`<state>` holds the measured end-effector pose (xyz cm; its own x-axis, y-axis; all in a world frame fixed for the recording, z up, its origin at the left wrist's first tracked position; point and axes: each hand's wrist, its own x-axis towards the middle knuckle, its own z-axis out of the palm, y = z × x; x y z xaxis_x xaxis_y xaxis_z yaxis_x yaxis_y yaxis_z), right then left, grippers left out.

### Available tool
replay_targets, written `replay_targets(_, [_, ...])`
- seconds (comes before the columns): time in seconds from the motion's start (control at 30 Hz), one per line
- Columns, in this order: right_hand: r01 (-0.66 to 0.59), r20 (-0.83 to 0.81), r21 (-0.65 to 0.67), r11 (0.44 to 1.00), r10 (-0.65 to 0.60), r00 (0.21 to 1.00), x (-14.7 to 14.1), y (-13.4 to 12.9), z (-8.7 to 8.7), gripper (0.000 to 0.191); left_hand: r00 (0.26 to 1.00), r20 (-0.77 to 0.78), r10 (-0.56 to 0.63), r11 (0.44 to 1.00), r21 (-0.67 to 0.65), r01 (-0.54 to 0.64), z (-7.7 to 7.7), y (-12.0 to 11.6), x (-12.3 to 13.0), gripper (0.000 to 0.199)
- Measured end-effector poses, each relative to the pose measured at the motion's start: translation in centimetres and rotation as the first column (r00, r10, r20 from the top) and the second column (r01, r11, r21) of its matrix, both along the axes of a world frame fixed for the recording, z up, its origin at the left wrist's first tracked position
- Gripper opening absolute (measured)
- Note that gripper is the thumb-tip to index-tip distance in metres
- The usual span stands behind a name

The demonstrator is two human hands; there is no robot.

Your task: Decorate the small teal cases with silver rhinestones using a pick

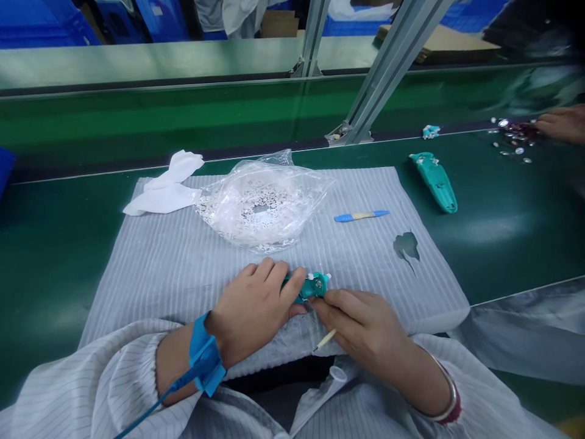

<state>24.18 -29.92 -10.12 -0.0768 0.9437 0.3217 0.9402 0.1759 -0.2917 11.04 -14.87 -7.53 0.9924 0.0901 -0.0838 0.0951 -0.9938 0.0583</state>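
Note:
My left hand [260,299], with a blue wrist strap [205,356], is closed over a small teal plastic housing [315,286] and covers its left part. Small white and metal parts show at the housing's uncovered right end. My right hand [365,323] has its fingertips pressed against that end's near edge. From under its curled fingers pokes a thin pale stick with a dark tip [326,339], pointing toward my body. Beneath both hands lies a ribbed white foam mat [178,274].
Beyond my hands sits a clear plastic bag of small ring-shaped parts [265,204]. White cloth pieces [167,189], a blue-and-cream tool [361,216] and another teal housing [434,181] lie around it. A metal post [388,73] rises behind. Another person's hand [564,124] touches small parts at right.

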Motion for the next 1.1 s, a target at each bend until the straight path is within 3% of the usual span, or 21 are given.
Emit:
replay_targets(0.2, [-0.005, -0.01, -0.023, 1.0, 0.005, 1.0, -0.3, 0.7, 0.5, 0.025, 1.0, -0.014, 0.006, 1.0, 0.026, -0.006, 0.0, -0.3, 0.1, 0.042])
replay_targets(0.33, [0.049, -0.057, -0.076, 0.996, -0.053, 0.997, -0.2, 0.5, 1.4, 0.022, 0.994, -0.063, 0.086, 0.996, 0.007, -0.085, 0.6, -0.7, 0.1, 0.044])
replay_targets(0.43, [0.134, -0.234, -0.152, 0.979, -0.167, 0.958, -0.1, -0.6, 2.6, 0.021, 0.985, -0.113, 0.132, 0.991, -0.001, -0.133, 1.6, -0.8, 0.1, 0.046])
replay_targets(0.57, [0.284, -0.373, -0.245, 0.927, -0.36, 0.855, -0.2, -2.2, 3.5, 0.023, 0.98, -0.171, 0.102, 0.994, -0.026, -0.108, 3.2, -0.6, 1.1, 0.039])
replay_targets(0.7, [0.241, -0.352, -0.335, 0.911, -0.359, 0.865, -0.8, -3.2, 2.9, 0.028, 0.972, -0.228, 0.052, 0.991, -0.105, -0.078, 3.5, -0.3, 2.6, 0.031])
replay_targets(0.93, [0.287, -0.278, -0.323, 0.902, -0.381, 0.882, -1.7, -3.8, 2.0, 0.033, 0.978, -0.207, 0.038, 0.973, -0.216, -0.084, 2.3, -0.5, 2.8, 0.024])
replay_targets(1.1, [0.277, -0.221, -0.289, 0.916, -0.346, 0.912, -1.9, -3.0, 1.7, 0.03, 0.98, -0.19, 0.05, 0.966, -0.241, -0.096, 2.2, -0.6, 2.7, 0.02])
